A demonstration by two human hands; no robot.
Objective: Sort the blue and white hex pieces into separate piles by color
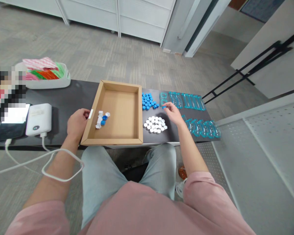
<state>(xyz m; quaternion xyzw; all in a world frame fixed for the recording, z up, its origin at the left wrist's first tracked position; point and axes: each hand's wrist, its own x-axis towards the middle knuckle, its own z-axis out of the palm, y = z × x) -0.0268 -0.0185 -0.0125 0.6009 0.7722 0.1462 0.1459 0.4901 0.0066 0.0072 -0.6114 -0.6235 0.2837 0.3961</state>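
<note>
My right hand [172, 113] pinches a small blue hexagonal piece [164, 107] just right of a cluster of blue hexagonal pieces [147, 101]. Below that cluster, nearer me, lies a group of white hexagonal pieces [155, 124]. At the left wall of a shallow cardboard tray [140, 114] rests my left hand [77, 124], its fingers curled by the rim and partly hidden; whether it grips anything is unclear. Inside the tray, toward the left, sit several white pieces [98, 122] and blue pieces [103, 122] close together.
Rows of clear teal plastic pieces [193, 101] lie at the table's right end, with more teal pieces [204, 128] nearer me. On the left are a white power bank [39, 119] with a cable, a phone [13, 127], and a white basket [49, 84] of colourful items.
</note>
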